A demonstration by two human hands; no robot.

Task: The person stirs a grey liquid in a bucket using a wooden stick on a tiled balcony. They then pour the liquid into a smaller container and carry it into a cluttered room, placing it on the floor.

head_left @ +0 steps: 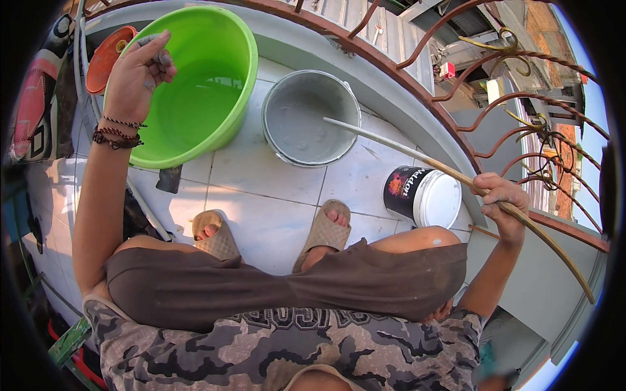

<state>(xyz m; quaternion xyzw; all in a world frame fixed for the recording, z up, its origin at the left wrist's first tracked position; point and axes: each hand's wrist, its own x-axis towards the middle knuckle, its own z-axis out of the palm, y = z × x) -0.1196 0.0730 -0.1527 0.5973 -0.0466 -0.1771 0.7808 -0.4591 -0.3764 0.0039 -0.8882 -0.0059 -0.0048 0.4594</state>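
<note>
Tipping risk: a hard sideways push of the wooden stick could rock the grey bucket, since 0 hands steady its rim.
Splash risk: a quick upward flick might throw grey mix onto the tiles or the black-and-white tub.
Twist risk: the grip sits far from the stick's tip, so a loose hold could let it roll.
Right fingers: the right hand is closed around the stick.
Left fingers: the left hand, smeared grey, is loosely curled above the green basin; I cannot tell whether anything sits inside.
Stick's place: 1 end inside the bucket; dipping or hovering, unclear.
</note>
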